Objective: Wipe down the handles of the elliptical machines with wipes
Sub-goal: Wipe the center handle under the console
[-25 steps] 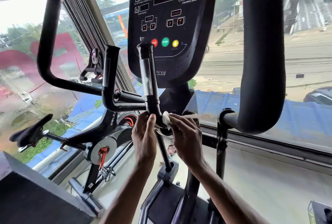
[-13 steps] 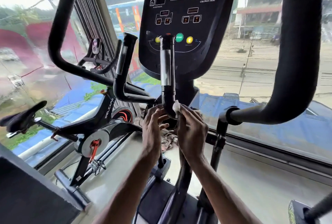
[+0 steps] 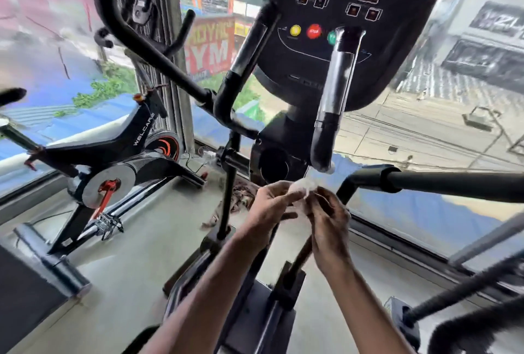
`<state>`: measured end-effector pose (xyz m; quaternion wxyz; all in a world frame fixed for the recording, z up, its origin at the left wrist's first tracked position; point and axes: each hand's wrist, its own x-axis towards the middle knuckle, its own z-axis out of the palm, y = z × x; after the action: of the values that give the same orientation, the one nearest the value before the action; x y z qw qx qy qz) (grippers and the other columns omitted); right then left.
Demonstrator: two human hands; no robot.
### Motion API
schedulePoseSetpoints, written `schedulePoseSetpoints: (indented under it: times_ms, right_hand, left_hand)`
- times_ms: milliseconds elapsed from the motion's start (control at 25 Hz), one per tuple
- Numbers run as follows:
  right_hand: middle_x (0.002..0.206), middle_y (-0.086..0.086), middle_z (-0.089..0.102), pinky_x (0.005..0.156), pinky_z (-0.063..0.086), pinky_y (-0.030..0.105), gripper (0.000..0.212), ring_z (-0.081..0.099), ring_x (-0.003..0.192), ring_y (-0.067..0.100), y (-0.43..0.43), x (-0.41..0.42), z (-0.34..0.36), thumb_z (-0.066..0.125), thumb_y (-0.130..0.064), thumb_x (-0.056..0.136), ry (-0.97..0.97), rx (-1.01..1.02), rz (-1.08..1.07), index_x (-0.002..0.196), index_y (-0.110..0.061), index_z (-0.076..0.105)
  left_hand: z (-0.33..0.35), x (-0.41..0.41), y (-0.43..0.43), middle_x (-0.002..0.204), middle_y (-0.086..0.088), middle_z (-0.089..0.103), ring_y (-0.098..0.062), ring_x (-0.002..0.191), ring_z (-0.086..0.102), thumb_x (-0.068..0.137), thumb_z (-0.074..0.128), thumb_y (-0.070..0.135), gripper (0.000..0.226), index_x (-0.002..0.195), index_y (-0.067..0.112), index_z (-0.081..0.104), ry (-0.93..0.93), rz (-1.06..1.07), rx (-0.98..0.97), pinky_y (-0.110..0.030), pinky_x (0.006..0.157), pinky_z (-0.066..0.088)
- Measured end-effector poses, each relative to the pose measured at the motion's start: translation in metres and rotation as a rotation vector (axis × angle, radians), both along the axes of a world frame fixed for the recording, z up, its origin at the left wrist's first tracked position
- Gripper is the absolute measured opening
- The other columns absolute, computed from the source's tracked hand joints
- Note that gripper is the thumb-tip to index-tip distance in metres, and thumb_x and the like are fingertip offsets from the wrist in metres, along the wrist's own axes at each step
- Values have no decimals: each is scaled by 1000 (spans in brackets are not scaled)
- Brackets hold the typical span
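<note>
Head view: left hand (image 3: 269,206) and right hand (image 3: 330,221) both pinch a crumpled soft white wipe (image 3: 302,185), just below the curved black foam handle with shiny metal sleeve (image 3: 336,98).

White "WELCARE" lettering runs along the black frame of the exercise bike (image 3: 144,129) at left. The red banner outside the window (image 3: 211,50) reads "GYM" in large pale letters. Labels on the black console panel (image 3: 354,64) are too blurred to read.

Premises: a gym. Evidence: an elliptical machine console (image 3: 354,13) with buttons, a spin bike (image 3: 119,160) beside it, both set against large street-facing windows (image 3: 453,98).
</note>
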<state>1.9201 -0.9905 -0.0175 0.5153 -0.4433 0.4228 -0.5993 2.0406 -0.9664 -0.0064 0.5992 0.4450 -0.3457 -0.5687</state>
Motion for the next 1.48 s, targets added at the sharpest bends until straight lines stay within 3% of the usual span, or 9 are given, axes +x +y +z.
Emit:
schedulePoseSetpoints:
  times_ms: [240, 400, 640, 760, 1000, 1120, 1200, 1360, 1480]
  right_hand:
    - [93, 10, 76, 81, 59, 26, 17, 72, 86, 20, -10, -9, 0, 68, -1, 96, 16, 100, -170, 91, -15, 76]
    - [101, 17, 72, 77, 60, 20, 16, 68, 90, 23, -24, -26, 5, 64, 5, 96, 67, 85, -215, 100, -8, 72]
    - [92, -1, 77, 73, 56, 18, 27, 71, 83, 11, -22, -25, 23, 60, 13, 92, 287, -111, -205, 106, -7, 71]
    - [106, 4, 77, 78, 55, 16, 32, 72, 98, 13, -19, -22, 30, 60, 13, 91, 493, -241, -227, 114, -6, 71]
    - [118, 12, 70, 88, 51, 12, 31, 65, 105, -2, -20, -24, 36, 66, 10, 92, 675, -365, -225, 119, -6, 65]
    - [125, 7, 70, 100, 55, 31, 29, 66, 115, 6, -29, -39, 34, 62, 0, 99, 829, -334, -151, 126, -11, 64]
    - [125, 3, 70, 102, 54, 40, 28, 66, 117, 13, -26, -39, 37, 62, -15, 102, 840, -298, -72, 129, -11, 63]
    - [116, 9, 71, 98, 55, 26, 50, 67, 111, 15, -15, -18, 40, 70, -42, 82, 585, -344, -178, 119, -10, 65]
    - [115, 8, 71, 94, 55, 27, 34, 68, 108, 13, -16, -16, 38, 65, -18, 85, 629, -360, -217, 118, -12, 66]
  left_hand:
    - [-14, -8, -29, 73, -10, 69, -17, 66, 60, 78, 76, 26, 11, 79, 16, 70, 13, 431, 4, -35, 65, 50]
    - [10, -30, -41, 78, 6, 71, 0, 67, 59, 86, 73, 10, 7, 86, 18, 73, -36, 631, -51, -18, 67, 48]
    - [12, -56, -40, 104, 15, 76, 4, 91, 70, 92, 65, 0, 29, 113, 14, 79, -146, 670, -328, -23, 85, 58]
    - [-4, -54, -42, 118, 14, 74, 6, 101, 69, 93, 64, -1, 37, 124, 18, 75, -269, 630, -394, -23, 85, 59]
    - [23, -55, -32, 120, -4, 76, -2, 107, 72, 95, 64, -3, 34, 126, 8, 73, -141, 710, -487, -22, 91, 58]
    - [44, -60, -27, 130, -6, 70, -14, 120, 68, 96, 63, -2, 34, 128, 5, 71, -196, 748, -596, -33, 99, 58]
    - [46, -62, -30, 136, -7, 66, -16, 127, 64, 97, 61, 2, 34, 130, 5, 69, -270, 740, -634, -35, 102, 56]
    - [15, -58, -30, 140, 5, 61, -7, 126, 63, 93, 59, -2, 43, 134, 9, 68, -374, 738, -649, -29, 100, 57]
    - [-9, -58, -34, 136, 17, 60, 0, 118, 66, 86, 60, -11, 56, 137, 11, 66, -311, 680, -581, -25, 92, 60]
